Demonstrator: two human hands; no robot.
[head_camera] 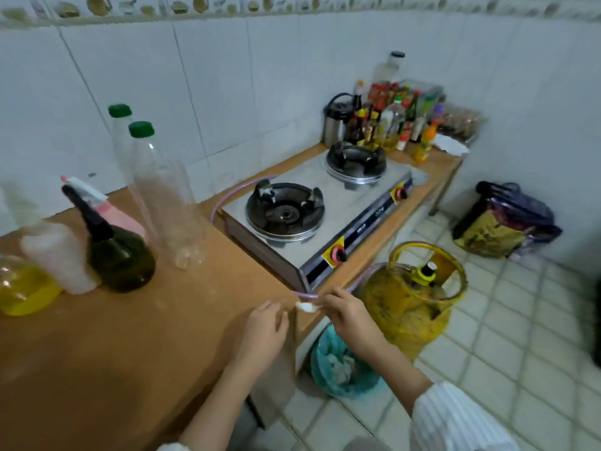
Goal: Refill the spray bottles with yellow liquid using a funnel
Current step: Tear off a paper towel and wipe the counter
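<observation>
Both hands sit at the near right corner of the brown wooden counter. Right hand pinches a small crumpled white scrap, tissue or wrapper, can't tell which, between thumb and fingers. Left hand is loose and half-curled just beside the scrap, fingertips near it; contact unclear, nothing gripped. Below the hands on the floor is a teal plastic-lined bin with pale waste inside. On the far left of the counter: a dark green round glass spray bottle with black trigger head, a white and pink spray bottle behind it, a frosted white plastic container just beside the green one, and a clear bottle of yellow liquid standing in a yellow bowl at the left edge. Two tall clear plastic bottles with green caps stand upright near the tiled wall, almost empty. Can't pick out a funnel for sure. To the right is a two-burner steel gas stove on a lower shelf, a purple hose running to a yellow gas cylinder on the tiled floor. A cluster of condiment bottles is at the back. A striped white sleeve covers the right forearm.
</observation>
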